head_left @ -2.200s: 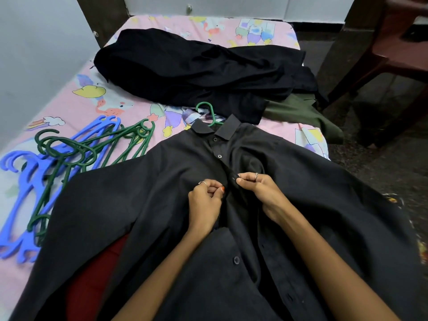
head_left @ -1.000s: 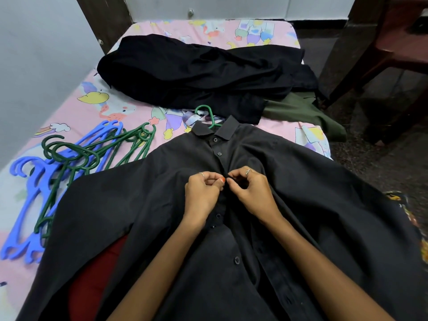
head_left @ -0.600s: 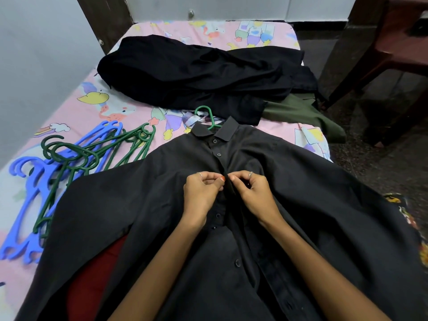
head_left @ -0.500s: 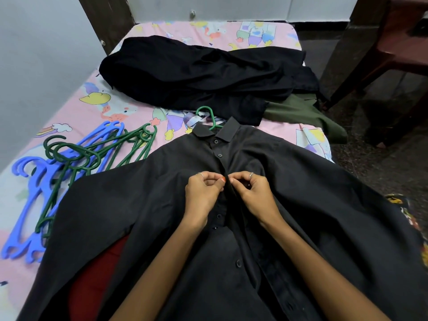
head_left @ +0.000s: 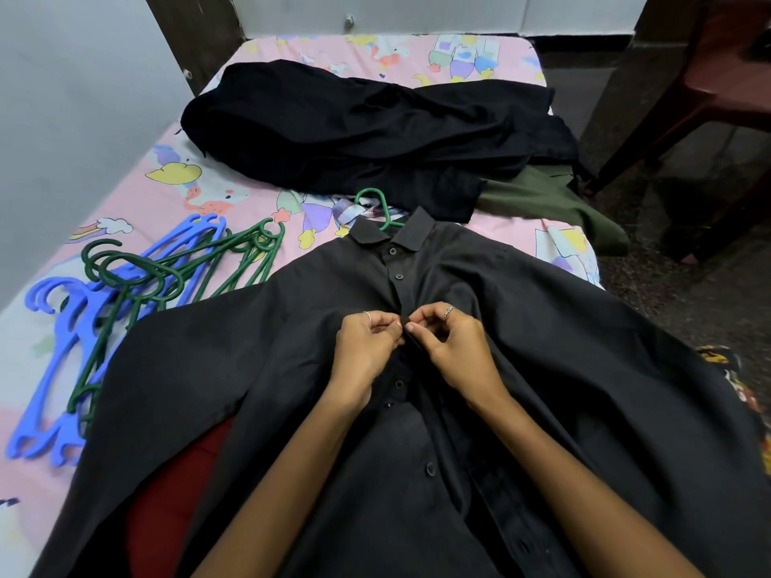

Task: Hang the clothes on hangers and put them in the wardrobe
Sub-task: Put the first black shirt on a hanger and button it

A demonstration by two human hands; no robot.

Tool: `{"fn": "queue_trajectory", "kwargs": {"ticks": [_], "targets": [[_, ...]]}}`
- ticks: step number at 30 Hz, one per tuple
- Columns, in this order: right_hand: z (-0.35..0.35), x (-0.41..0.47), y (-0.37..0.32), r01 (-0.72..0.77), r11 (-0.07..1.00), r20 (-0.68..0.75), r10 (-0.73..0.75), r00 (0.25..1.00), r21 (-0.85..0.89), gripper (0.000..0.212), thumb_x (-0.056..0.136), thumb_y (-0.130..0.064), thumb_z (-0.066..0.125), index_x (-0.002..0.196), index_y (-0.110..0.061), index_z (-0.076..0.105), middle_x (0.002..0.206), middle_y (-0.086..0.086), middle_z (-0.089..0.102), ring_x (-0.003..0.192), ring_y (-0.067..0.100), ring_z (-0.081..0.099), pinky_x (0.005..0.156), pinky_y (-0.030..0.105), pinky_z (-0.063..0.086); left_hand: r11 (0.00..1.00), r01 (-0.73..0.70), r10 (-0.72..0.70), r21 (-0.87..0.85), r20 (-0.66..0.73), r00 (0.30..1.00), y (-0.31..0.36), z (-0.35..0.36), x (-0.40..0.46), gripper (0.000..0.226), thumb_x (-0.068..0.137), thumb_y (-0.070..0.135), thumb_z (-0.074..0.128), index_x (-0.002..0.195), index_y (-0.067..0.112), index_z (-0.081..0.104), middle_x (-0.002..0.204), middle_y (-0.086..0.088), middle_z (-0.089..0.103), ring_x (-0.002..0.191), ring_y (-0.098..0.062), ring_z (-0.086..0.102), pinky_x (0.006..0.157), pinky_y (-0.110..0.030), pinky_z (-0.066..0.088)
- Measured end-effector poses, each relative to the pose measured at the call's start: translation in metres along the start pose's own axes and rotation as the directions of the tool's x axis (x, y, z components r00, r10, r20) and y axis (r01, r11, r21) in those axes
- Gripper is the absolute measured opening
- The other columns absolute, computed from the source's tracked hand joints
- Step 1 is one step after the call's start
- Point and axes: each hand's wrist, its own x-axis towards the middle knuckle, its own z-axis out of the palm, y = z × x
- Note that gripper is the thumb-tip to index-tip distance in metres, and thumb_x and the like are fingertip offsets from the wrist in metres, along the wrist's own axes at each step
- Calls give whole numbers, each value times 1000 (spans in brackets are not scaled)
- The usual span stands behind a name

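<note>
A black button-up shirt (head_left: pixel 250 360) lies spread face up on the bed, collar away from me. A green hanger sits inside it; only its hook (head_left: pixel 372 198) shows above the collar. My left hand (head_left: pixel 365 348) and my right hand (head_left: pixel 452 348) meet at the shirt's front placket, below the top two buttons. Each hand pinches an edge of the placket between thumb and fingertips. The button under my fingers is hidden.
A pile of spare blue and green hangers (head_left: pixel 125 294) lies on the bed to the left. More black clothes (head_left: pixel 367 131) and an olive garment (head_left: pixel 555 206) lie beyond the shirt. A red cloth (head_left: pixel 171 506) peeks out underneath. A dark red chair (head_left: pixel 709 77) stands at right.
My two hands came together at the placket and have stayed there, fingers working slightly. The shirt and hangers have not moved.
</note>
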Motion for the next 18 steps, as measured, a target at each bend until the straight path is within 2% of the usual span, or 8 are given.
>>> {"fn": "queue_trajectory", "kwargs": {"ticks": [4, 7, 13, 18], "targets": [[0, 0, 4, 40, 996, -17, -41, 999, -74, 7, 84, -6, 69, 82, -13, 66, 76, -2, 66, 66, 3, 57, 66, 11, 43, 1000, 7, -7, 10, -18, 1000, -2, 5, 0, 22, 92, 21, 58, 76, 14, 73, 68, -1, 69, 67, -10, 62, 76, -33, 52], [0, 0, 5, 91, 985, -24, -96, 995, -147, 5, 85, -6, 67, 84, -11, 66, 80, 0, 66, 70, 8, 60, 68, 14, 47, 1000, 0, 1, 3, -46, 999, -2, 11, -5, 27, 87, 36, 64, 75, 14, 75, 60, 7, 65, 61, -7, 56, 69, -28, 48], [3, -3, 6, 128, 973, -42, -138, 989, -190, 2, 87, -6, 65, 86, -8, 66, 84, 1, 65, 73, 11, 62, 69, 20, 50, 998, 23, -30, -53, -128, 991, -3, 17, -9, 15, 87, 24, 67, 76, 17, 74, 72, 1, 72, 70, -9, 64, 73, -29, 53], [6, -4, 4, 132, 982, -83, -144, 986, -137, 2, 86, -7, 66, 86, -8, 66, 85, 1, 65, 73, 8, 61, 67, 14, 48, 987, 62, -84, -146, -149, 985, 1, 18, -10, 11, 90, 18, 64, 85, 14, 73, 80, -2, 73, 75, -10, 64, 74, -24, 52]]}}
